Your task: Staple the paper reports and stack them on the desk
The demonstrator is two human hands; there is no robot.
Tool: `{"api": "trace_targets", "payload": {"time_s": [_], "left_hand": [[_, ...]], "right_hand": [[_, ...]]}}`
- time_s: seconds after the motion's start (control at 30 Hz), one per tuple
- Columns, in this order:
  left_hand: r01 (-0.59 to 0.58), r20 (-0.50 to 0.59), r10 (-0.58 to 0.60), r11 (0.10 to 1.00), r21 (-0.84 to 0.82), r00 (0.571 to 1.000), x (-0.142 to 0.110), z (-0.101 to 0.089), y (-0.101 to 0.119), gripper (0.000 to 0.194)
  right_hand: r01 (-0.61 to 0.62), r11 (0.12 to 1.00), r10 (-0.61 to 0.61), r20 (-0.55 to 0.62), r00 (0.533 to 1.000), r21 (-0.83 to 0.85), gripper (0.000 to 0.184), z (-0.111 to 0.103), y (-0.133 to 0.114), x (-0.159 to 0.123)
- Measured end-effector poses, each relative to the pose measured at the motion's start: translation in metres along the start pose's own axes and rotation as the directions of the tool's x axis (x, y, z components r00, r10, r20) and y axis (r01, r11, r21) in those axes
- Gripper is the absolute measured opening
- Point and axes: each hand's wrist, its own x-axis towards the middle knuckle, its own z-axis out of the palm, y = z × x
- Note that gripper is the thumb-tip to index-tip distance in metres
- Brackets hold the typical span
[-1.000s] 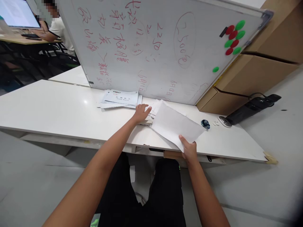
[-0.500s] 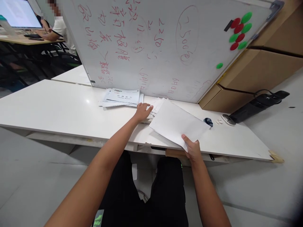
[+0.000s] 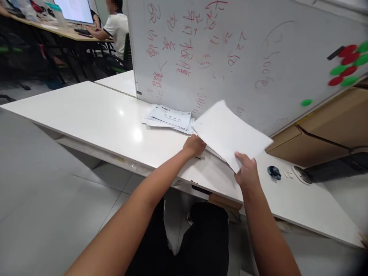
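My right hand pinches the near corner of white paper sheets, thumb on top. The sheets are raised at a slant above the table, and their visible face looks blank. At their left edge is my left hand, low over the table with its fingers curled. The fingertips go in by the lower papers under the sheets, so what they grip is hidden. Left of that hand lies a loose stack of printed documents, against the foot of the whiteboard.
The white table runs across the view. Red handwriting and round magnets are on the whiteboard. At right are cardboard boxes, a black bottle and a small dark-blue object. A person sits at a far desk.
My right hand has lifted the white sheets and tilted them up. My left hand has moved in to their edge and its fingers have curled. The camera view has turned left.
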Motion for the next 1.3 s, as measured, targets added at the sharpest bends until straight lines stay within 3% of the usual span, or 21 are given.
{"api": "trace_targets", "payload": {"time_s": [0.13,0.27,0.33,0.4,0.5,0.6,0.67,0.73,0.83,0.97,1.13,1.3], "left_hand": [[-0.011,0.061,0.008,0.999,0.049,0.998,-0.001,-0.003,0.002,0.042],[-0.022,0.091,0.019,0.999,0.034,0.996,-0.004,-0.008,0.001,0.035],[-0.011,0.145,0.01,1.0,0.0,0.989,-0.003,-0.008,0.0,0.031],[-0.023,0.181,0.026,1.0,-0.019,0.983,-0.002,-0.006,-0.001,0.031],[-0.107,0.176,0.106,0.994,-0.006,0.979,0.0,-0.001,-0.003,0.031],[-0.049,0.058,0.049,0.999,-0.012,0.997,-0.001,0.003,-0.004,0.031],[0.036,-0.041,-0.036,0.999,-0.014,0.998,-0.003,0.003,-0.004,0.036],[0.053,-0.073,-0.053,0.999,0.008,0.996,-0.004,0.002,-0.004,0.036],[0.071,-0.027,-0.07,0.997,0.04,0.997,-0.005,-0.001,-0.004,0.037],[0.121,-0.009,-0.121,0.991,0.056,0.993,-0.003,-0.004,-0.003,0.036],[0.109,0.09,-0.115,0.991,0.072,0.989,0.002,-0.007,-0.002,0.037],[0.161,0.117,-0.171,0.983,0.088,0.978,0.005,-0.008,-0.003,0.045]], "right_hand": [[0.02,0.991,-0.051,0.237,0.97,0.131,0.038,0.093,-0.032,0.07],[-0.082,0.993,0.097,0.205,0.974,-0.08,0.026,0.184,-0.034,0.131],[-0.091,0.976,0.127,0.176,0.976,-0.198,0.033,0.21,-0.022,0.145],[0.039,0.95,0.014,0.169,0.986,-0.308,0.046,0.215,-0.009,0.146],[0.366,0.779,-0.294,0.219,0.93,-0.51,0.053,0.182,0.002,0.129],[0.47,0.641,-0.423,0.231,0.876,-0.607,0.041,0.113,0.008,0.104],[0.401,0.648,-0.408,0.149,0.901,-0.647,0.043,0.062,0.019,0.09],[0.273,0.631,-0.289,0.106,0.951,-0.726,0.049,0.017,0.04,0.08],[0.195,0.538,-0.088,0.176,0.98,-0.82,0.066,-0.023,0.076,0.07],[0.21,0.478,-0.068,0.203,0.977,-0.853,0.072,-0.028,0.095,0.061],[0.229,0.493,-0.126,0.191,0.973,-0.839,0.065,-0.024,0.088,0.055],[0.256,0.489,-0.203,0.176,0.963,-0.834,0.058,-0.025,0.091,0.053]]}}
